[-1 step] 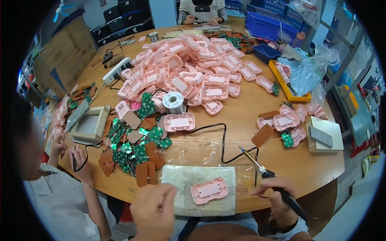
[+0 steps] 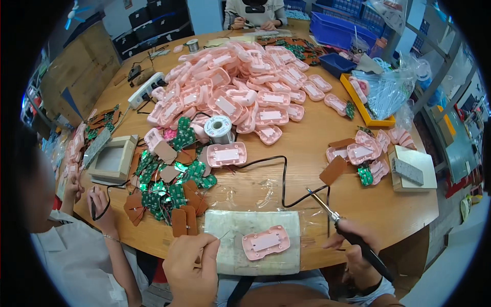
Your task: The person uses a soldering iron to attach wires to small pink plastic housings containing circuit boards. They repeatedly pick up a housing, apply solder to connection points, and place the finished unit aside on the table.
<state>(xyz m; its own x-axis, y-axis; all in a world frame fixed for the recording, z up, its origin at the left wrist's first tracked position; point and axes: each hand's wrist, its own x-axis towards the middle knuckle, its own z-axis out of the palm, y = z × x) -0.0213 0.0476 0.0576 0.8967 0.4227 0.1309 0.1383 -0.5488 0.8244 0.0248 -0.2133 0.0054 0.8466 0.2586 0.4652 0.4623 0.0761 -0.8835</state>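
My left hand (image 2: 192, 266) is closed in a pinch, with a thin solder wire (image 2: 223, 236) poking out from the fingertips over the work mat's left part. In my right hand (image 2: 358, 245) is a soldering iron (image 2: 353, 236), its metal tip angled up and to the left above the table. Between the hands, a pink plastic shell (image 2: 266, 243) lies hollow side up on the pale mat (image 2: 230, 261). Neither the wire nor the iron's tip touches the shell. A black cord (image 2: 284, 179) runs across the wood behind it.
A heap of pink shells (image 2: 225, 102) fills the table's middle, with a solder spool (image 2: 219, 129) at its near edge. Green circuit boards (image 2: 158, 192) and brown plates (image 2: 184, 221) lie left. Coworkers sit left and opposite. A yellow tray (image 2: 365, 105) stands right.
My left hand has shifted slightly left, and the thin wire now shows beyond its fingertips. The soldering iron has moved slightly right and down. The shell stays on the mat.
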